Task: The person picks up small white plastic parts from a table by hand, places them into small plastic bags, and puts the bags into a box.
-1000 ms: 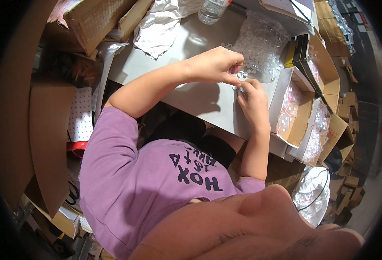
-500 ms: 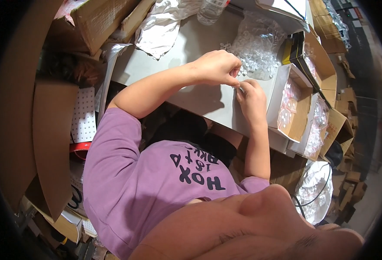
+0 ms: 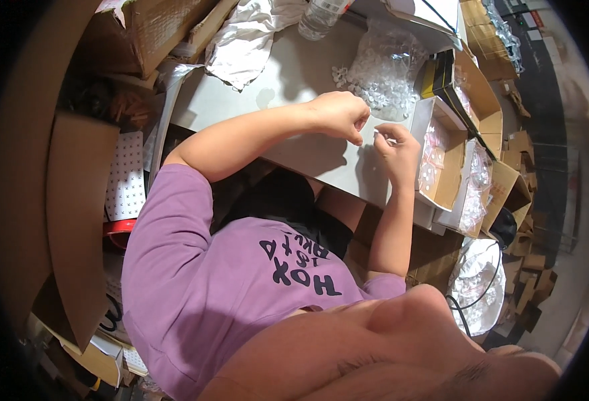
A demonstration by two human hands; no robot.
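My left hand hovers over the white table, fingers curled with thumb and forefinger pinched together; I cannot see anything between them. Just to its right, my right hand pinches a small clear piece at its fingertips. The two hands are a finger's width apart. Behind them lies a clear plastic bag of small whitish parts, with a few loose parts spilled beside it.
Open cardboard boxes with pinkish clear bags stand right of the hands. A water bottle and crumpled white sheet lie at the back. Cardboard and a red item sit left, below the table edge.
The hands were touching above the table and have come slightly apart. The view has shifted a little; the bag and boxes stay where they were.
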